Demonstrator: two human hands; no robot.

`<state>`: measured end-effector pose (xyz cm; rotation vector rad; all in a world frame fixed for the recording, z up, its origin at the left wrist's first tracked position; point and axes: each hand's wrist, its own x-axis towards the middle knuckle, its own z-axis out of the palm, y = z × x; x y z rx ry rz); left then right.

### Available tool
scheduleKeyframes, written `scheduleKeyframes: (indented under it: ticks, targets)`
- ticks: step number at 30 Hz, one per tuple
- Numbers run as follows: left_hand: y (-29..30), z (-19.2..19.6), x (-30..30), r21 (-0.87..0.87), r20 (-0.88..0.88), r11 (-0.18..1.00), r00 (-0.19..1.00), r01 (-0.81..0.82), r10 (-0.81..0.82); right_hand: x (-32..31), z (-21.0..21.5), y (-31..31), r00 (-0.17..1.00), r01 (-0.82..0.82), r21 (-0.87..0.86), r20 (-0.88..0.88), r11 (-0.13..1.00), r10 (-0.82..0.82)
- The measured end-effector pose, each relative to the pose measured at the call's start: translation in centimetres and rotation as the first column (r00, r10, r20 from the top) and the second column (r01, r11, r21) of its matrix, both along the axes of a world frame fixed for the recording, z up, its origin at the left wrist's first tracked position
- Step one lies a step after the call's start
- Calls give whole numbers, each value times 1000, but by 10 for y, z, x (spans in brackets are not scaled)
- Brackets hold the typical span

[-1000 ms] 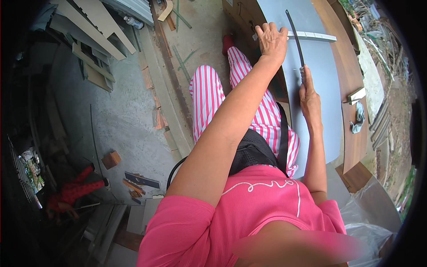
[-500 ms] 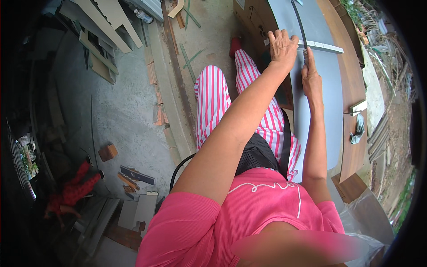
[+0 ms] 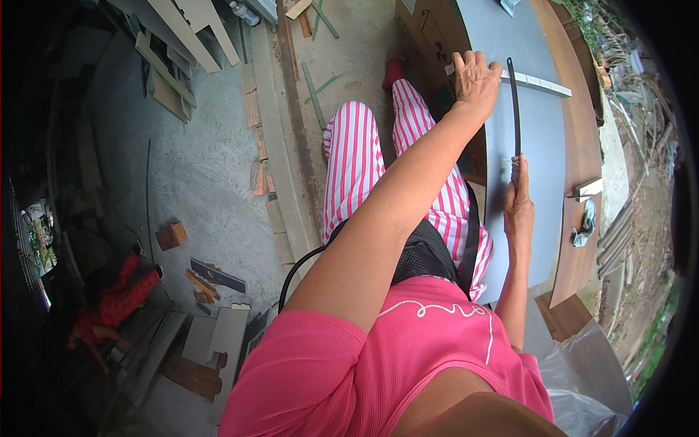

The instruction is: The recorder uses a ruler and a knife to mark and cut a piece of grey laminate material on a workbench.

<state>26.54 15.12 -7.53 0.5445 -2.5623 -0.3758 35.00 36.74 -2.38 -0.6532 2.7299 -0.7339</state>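
Note:
My left hand (image 3: 477,84) is closed on the left end of a whitish ridged strip (image 3: 542,84), pressing it against a grey board (image 3: 535,149). The strip lies crosswise and sticks out to the right past my fingers. In my right hand (image 3: 518,211), nearer my body, is a thin dark hacksaw blade (image 3: 517,109). Its grip end looks wrapped in something clear, and my forefinger lies along it. The blade's far end, with a small hole, crosses the strip just right of my left hand. Whether its edge touches the strip I cannot tell.
Under the grey board are a brown wooden board (image 3: 575,153) and a cardboard box (image 3: 426,36). A small pale block (image 3: 587,190) and a crumpled cloth (image 3: 584,224) lie at right. Panels (image 3: 182,33) lean at far left. Another person in red (image 3: 116,298) is at lower left.
My right hand has drawn the hacksaw blade back toward my body, so its far tip now shows just beyond the strip. My left hand still holds the strip.

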Motion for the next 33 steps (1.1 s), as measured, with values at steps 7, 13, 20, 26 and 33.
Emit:
scheduleKeyframes:
  ticks: [7,13,20,26,33]
  targets:
    - [1,1,1,7,-28,1000,999,16,-16,-42,-8,-35,1000,-8,-50,-22,999,7]
    - [1,2,2,-20,-25,1000,1000,-3,3,-86,-11,-83,1000,-11,-91,-26,996,9]
    - [5,5,3,7,10,1000,1000,4,-4,-53,-7,-53,999,-21,-110,-44,994,16]
    - [1,0,4,7,-10,1000,1000,13,-12,-12,-3,-11,1000,-1,-13,1,1000,1]
    - [2,4,3,11,-46,1000,999,9,-9,-55,0,-52,999,-12,-76,45,997,16]
